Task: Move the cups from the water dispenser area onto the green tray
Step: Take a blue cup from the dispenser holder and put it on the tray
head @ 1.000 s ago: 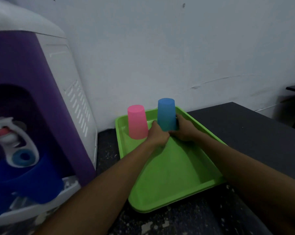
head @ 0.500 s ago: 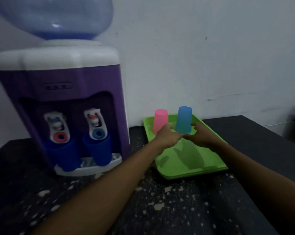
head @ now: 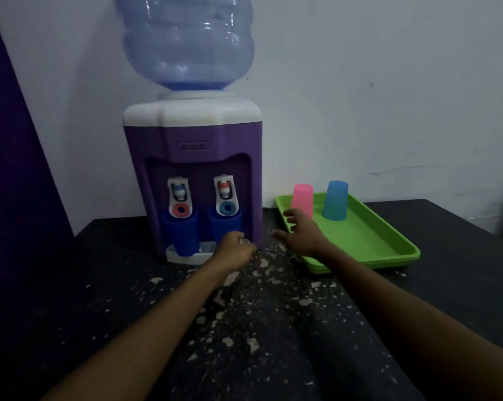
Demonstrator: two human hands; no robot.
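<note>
We count two cups upturned on the green tray [head: 369, 241] at 2 o'clock: pink cup [head: 302, 199], light blue cup [head: 335, 200]. Two dark blue cups [head: 180, 236] remain under the dispenser [head: 192, 157] taps. Left hand [head: 236, 246] curled, holding nothing; right hand [head: 302, 233] with fingers spread, empty.

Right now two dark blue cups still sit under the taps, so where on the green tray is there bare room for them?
The green tray is bare across its near half, in front of the pink cup and light blue cup. Its far end is crowded by those two.

Pink cup [head: 302, 199], blue cup [head: 335, 200] inverted on green tray [head: 383, 241]; 2 dark-blue cups [head: 180, 235] under taps.
</note>
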